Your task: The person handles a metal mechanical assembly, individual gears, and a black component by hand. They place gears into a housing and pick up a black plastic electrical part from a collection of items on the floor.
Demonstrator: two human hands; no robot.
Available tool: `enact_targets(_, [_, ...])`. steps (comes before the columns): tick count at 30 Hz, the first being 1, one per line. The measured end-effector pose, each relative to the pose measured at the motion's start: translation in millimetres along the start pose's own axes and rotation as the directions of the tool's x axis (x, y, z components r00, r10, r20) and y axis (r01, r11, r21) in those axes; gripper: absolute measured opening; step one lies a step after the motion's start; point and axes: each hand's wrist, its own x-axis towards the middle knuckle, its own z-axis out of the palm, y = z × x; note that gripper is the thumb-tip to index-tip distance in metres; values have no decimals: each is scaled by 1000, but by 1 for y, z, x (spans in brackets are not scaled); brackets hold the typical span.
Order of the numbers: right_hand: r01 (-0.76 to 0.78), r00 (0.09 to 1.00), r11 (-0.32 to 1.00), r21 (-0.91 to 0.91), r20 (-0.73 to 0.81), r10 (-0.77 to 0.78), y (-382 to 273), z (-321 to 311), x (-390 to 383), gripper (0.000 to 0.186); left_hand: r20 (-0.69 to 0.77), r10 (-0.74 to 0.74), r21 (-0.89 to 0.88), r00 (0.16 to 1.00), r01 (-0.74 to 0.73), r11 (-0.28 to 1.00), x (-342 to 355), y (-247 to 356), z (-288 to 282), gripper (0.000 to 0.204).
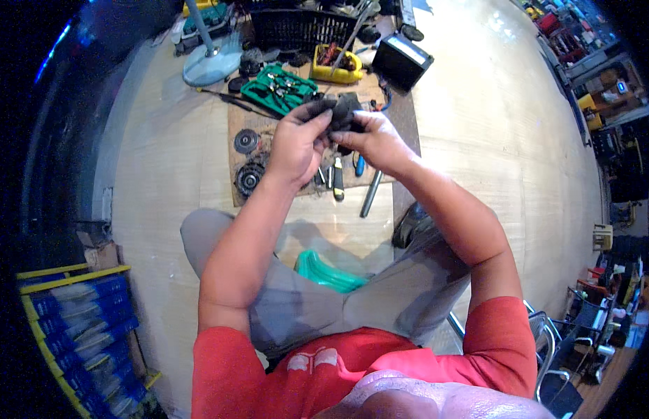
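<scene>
Both hands grip a dark, grimy part (345, 106) above a worn cardboard work mat (240, 195). My left hand (299, 143) has its fingers curled on the part's left side; my right hand (374, 140) pinches its right side. Below and left of them lie a small dark round component (246, 140) and a larger ribbed one (249, 180). Just below the hands are a black-and-yellow utility knife (338, 183), a blue-handled tool (359, 165) and a metal rod (371, 195). A green tool case (279, 87) with tools in it sits behind them.
At the back stand a black crate (289, 28), a yellow container (335, 64), a black rectangular box (401, 63) and a round grey stand base (211, 66). A green plastic seat (324, 272) lies between my legs. Yellow racking (73, 276) is at left; cluttered shelves (610, 140) line the right.
</scene>
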Motion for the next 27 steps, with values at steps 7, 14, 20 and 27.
enact_targets(7, [138, 990, 983, 119, -28, -135, -7, -4, -4, 31, 78, -75, 34, 994, 73, 997, -4, 2, 5, 20])
enact_targets(14, [137, 990, 990, -22, -28, -138, -6, -6, -3, 27, 65, -99, 67, 993, 95, 993, -7, -3, 4, 18])
enact_targets(20, [69, 996, 989, 133, -61, -61, -13, 5, -7, 21, 44, -52, 14, 998, 52, 999, -5, 0, 5, 18])
enact_targets(27, [-14, 997, 996, -88, -77, 7, -3, 4, 1, 26, -71, 24, -64, 997, -29, 998, 3, 9, 1, 17])
